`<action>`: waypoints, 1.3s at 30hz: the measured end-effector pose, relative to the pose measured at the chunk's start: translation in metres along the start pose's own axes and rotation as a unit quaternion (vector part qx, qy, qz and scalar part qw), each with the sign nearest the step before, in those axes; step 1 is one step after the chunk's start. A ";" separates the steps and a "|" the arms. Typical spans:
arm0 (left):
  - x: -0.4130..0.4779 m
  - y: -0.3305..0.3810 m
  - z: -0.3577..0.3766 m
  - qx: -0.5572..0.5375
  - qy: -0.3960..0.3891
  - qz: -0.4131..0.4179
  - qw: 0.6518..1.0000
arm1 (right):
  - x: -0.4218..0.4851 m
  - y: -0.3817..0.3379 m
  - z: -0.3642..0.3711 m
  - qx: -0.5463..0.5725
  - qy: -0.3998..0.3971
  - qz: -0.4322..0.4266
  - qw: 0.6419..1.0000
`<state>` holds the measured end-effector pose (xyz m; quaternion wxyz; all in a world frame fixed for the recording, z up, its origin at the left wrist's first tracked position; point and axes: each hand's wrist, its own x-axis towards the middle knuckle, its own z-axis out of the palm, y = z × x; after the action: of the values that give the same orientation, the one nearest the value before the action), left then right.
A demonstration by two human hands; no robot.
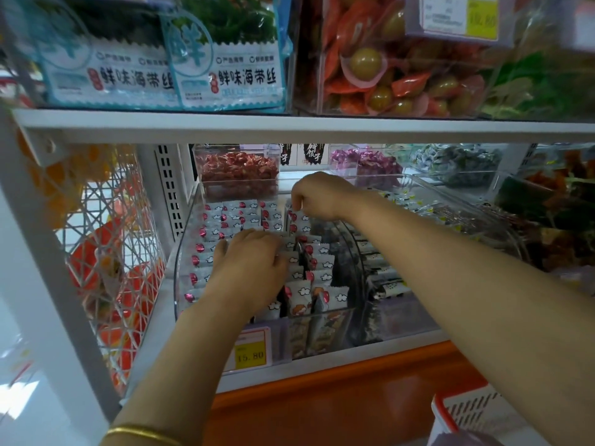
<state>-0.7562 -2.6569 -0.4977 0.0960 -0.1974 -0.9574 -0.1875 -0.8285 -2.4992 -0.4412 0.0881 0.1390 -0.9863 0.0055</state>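
Small snack packets (318,278) are stood in rows inside a clear bin (180,252) on the shelf (354,355). A back packet (295,217) is pinched by the curled fingers of the right hand (318,197). The left hand (248,268) is laid apart from it on the nearer rows, and whether anything is gripped cannot be told.
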 end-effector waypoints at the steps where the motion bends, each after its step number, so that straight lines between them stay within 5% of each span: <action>1: 0.000 0.000 0.000 -0.002 -0.001 0.000 1.000 | 0.003 -0.001 0.004 -0.016 -0.015 0.002 1.000; 5: -0.001 -0.002 -0.002 -0.017 0.005 -0.003 1.000 | 0.005 -0.005 0.021 -0.083 -0.035 0.012 0.996; 9: -0.001 -0.004 -0.004 -0.035 0.012 -0.005 0.999 | -0.001 -0.006 0.016 -0.030 0.010 0.030 0.999; 17: -0.009 -0.002 -0.014 -0.117 0.090 -0.033 0.988 | -0.053 0.001 -0.014 0.073 0.239 0.099 0.963; 23: -0.020 0.003 -0.018 -0.291 0.114 -0.045 0.949 | -0.105 -0.013 -0.013 0.341 0.346 0.157 0.860; 31: -0.032 0.004 -0.023 -0.590 0.057 -0.126 0.796 | -0.140 -0.038 0.003 0.721 0.222 0.166 0.635; 39: -0.037 -0.002 -0.029 -0.682 0.035 -0.148 0.715 | -0.151 -0.035 0.010 0.823 0.136 0.186 0.519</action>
<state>-0.7201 -2.6826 -0.4819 -0.0599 -0.0581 -0.5831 -0.8081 -0.6776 -2.4916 -0.4785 0.0641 -0.0395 -0.5210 0.8503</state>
